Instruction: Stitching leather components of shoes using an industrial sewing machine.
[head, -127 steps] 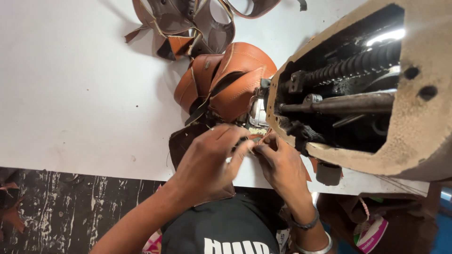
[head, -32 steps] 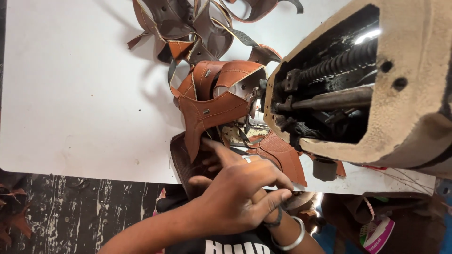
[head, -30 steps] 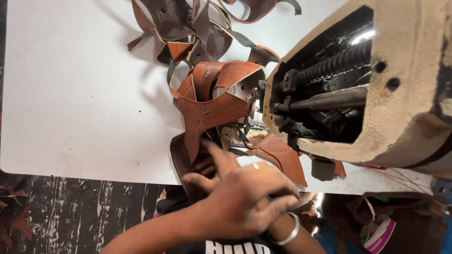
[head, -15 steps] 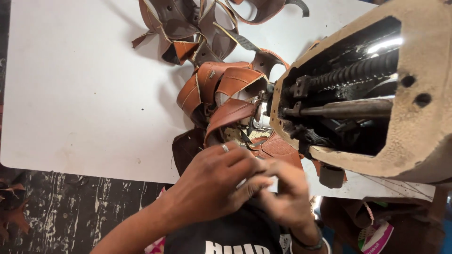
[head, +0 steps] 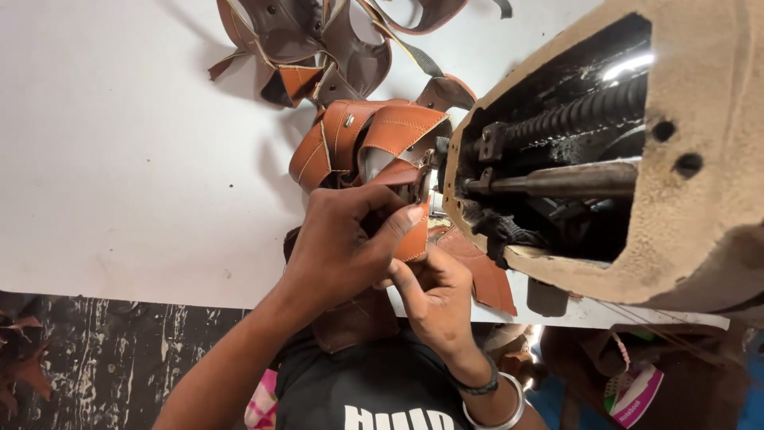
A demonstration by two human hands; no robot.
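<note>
Left hand (head: 338,247) arches over a tan leather strap (head: 414,239), thumb and fingers pinching it – right hand (head: 434,299), fingers curled, grips it from below beside the sewing machine (head: 676,231).

White table (head: 119,159), tan leather straps (head: 358,139) lay heaped beside darker brown pieces (head: 302,40), beige sewing machine (head: 700,199) stood on it.

Bare white table (head: 119,159) lies open leftward; the sewing machine (head: 637,159) and piled leather straps (head: 318,48) block right and front.
</note>
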